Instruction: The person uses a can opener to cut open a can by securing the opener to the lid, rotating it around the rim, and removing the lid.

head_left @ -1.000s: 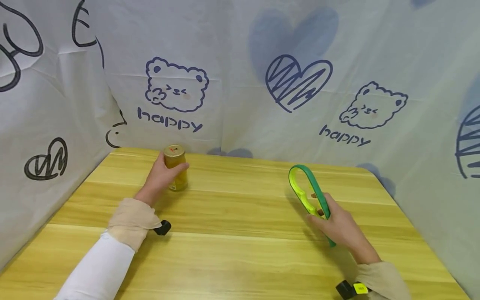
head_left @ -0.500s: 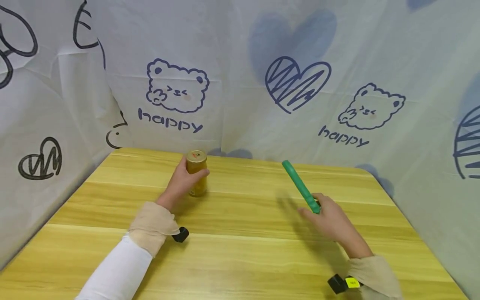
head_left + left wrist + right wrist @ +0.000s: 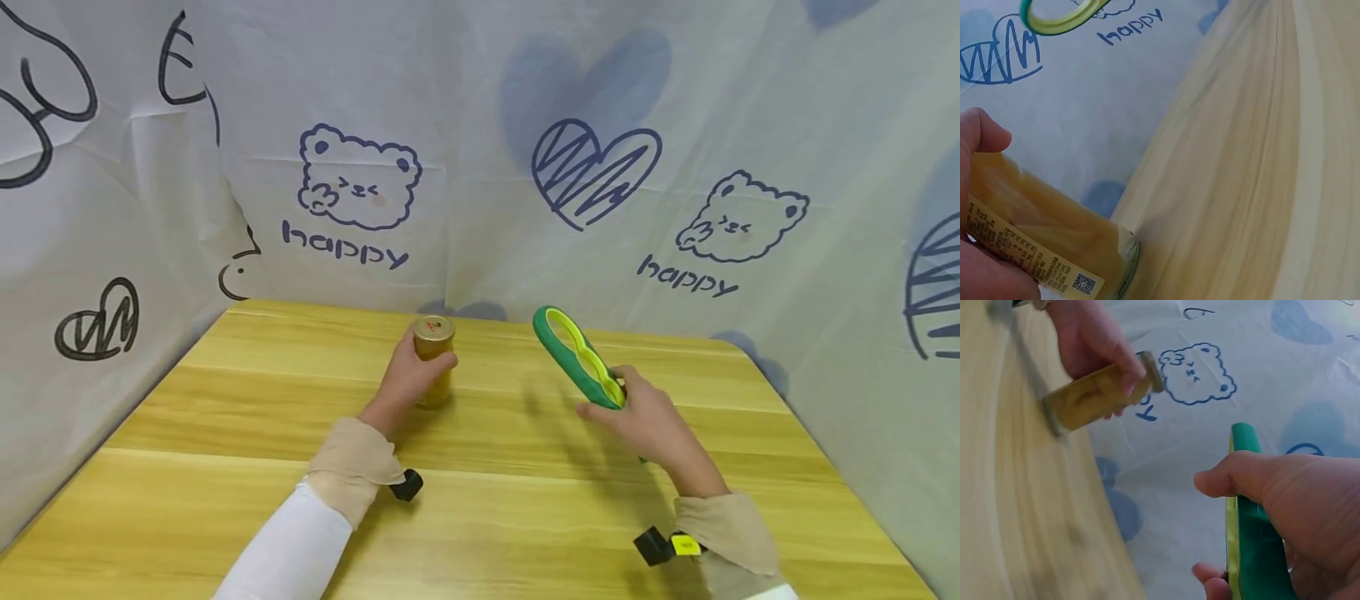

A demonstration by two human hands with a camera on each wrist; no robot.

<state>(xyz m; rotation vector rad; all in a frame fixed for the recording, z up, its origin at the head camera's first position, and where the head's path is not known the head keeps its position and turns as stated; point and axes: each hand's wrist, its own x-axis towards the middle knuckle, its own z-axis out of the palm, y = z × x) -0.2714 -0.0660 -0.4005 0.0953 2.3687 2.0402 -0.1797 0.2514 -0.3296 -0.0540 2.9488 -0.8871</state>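
Observation:
My left hand is wrapped around a glass jar with a gold lid and yellow contents. The jar is upright, its base right at the tabletop. A printed label with a square code shows on the jar in the left wrist view. To the right, my right hand grips a green jar opener by one end, holding it above the table. Its lime-green inner side has a wavy edge around a long opening, and its free end points up and left towards the jar. A gap separates the two.
The wooden table has a back edge just behind the jar. A white cloth printed with bears, hearts and writing hangs behind and along the sides. Small black wrist cameras sit on both sleeves.
The left hand has moved right with the jar, bringing it nearer the opener. The right hand has shifted slightly left and turned the opener, so its opening shows again after being edge-on.

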